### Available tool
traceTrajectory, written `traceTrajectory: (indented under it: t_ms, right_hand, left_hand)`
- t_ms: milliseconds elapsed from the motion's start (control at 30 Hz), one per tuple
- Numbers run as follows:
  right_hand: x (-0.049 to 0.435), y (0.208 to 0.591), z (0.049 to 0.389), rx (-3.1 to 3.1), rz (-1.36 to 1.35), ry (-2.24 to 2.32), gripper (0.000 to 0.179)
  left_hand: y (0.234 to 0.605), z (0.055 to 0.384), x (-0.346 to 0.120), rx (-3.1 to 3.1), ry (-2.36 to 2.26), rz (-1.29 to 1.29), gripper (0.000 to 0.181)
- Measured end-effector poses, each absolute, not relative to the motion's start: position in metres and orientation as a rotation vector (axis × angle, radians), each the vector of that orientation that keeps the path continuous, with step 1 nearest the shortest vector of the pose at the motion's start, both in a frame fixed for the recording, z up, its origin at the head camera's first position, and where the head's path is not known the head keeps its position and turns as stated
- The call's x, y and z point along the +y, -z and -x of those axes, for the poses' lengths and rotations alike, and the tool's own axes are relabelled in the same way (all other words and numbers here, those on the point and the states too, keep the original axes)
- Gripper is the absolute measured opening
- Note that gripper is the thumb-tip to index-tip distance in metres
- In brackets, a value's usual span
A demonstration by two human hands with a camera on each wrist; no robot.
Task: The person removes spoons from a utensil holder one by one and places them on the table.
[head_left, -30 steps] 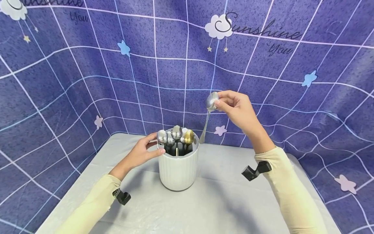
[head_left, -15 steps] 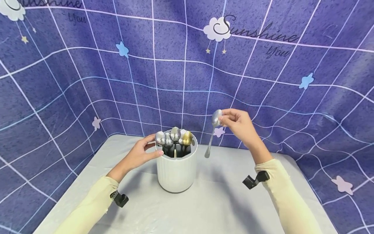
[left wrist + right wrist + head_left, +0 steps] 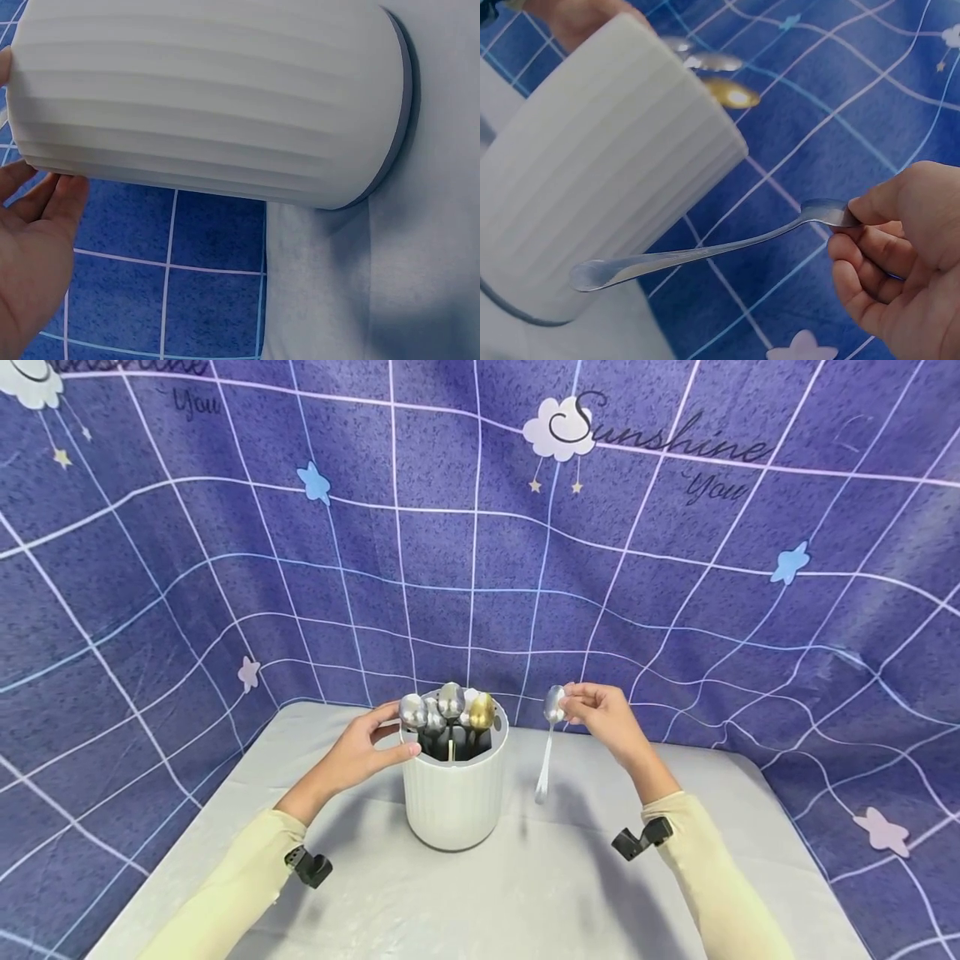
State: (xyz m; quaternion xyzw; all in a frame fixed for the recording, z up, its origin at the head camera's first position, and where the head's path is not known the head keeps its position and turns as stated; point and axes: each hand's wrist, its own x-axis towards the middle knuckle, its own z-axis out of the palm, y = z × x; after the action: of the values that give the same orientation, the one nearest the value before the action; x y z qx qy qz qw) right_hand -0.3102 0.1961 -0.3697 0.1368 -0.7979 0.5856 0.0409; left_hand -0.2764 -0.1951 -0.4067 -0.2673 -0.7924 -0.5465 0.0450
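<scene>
A ribbed white utensil holder [image 3: 453, 802] stands upright on the table, with several spoons in it, bowls up. One spoon is gold [image 3: 482, 713]; the others are mostly silver [image 3: 451, 700]. My left hand [image 3: 367, 743] holds the holder at its left rim, thumb in front and fingers behind. In the left wrist view, fingertips [image 3: 69, 196] press the ribbed wall. My right hand [image 3: 603, 718] pinches a silver spoon [image 3: 697, 253] by its bowl, to the right of the holder. The spoon's handle hangs down, slightly tilted, its end above the table.
A pale grey cloth covers the table [image 3: 360, 893]. Behind and beside it hangs a purple-blue curtain [image 3: 360, 568] with grid lines, stars and clouds. Black wrist cameras [image 3: 641, 839] sit on both sleeves.
My right hand has come down with the spoon, from well above the holder's rim to about rim height, slightly to the right. The left hand stays on the holder.
</scene>
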Motion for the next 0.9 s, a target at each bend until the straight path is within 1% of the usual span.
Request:
traceTrajectory:
  t_ms: [300,600,900]
  right_hand:
    - [0.192,0.401,0.317,-2.474,-0.410,-1.843,0.029]
    - [0.185,0.437,0.323,-2.534,-0.320,-1.895,0.033]
    - [0.180,0.461,0.320,-2.537,-0.204,-1.942,0.030]
  left_hand:
    - [0.407,0.276,-0.194,-2.401,1.664,0.830,0.068]
    - [0.408,0.276,-0.195,-2.391,1.692,0.835,0.068]
    - [0.408,0.278,-0.195,-2.394,1.684,0.839,0.068]
